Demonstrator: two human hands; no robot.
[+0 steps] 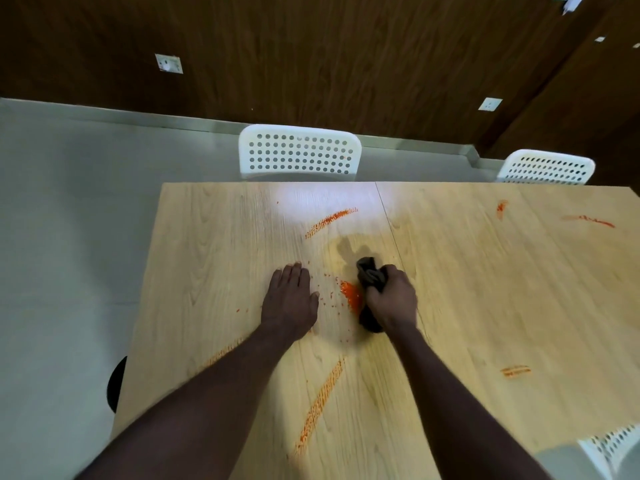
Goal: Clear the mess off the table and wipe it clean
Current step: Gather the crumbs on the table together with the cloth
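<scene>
The right hand (391,299) makes a tight grip around a dark, bunched-up cloth (371,277) that pokes out above and below the fist, pressed on the pale wooden worktop (485,289) right beside a bright orange blob (351,294), while the left hand (291,299) lies flat with fingers spread wide, holding nothing, just left of some tiny orange crumbs (329,292). Long, scratchy orange smears (320,407) run near the arms, and more streak the far side and the right part of the worktop. Behind the worktop stand two white plastic chairs (299,152) full of round holes, by a brown wood wall.
</scene>
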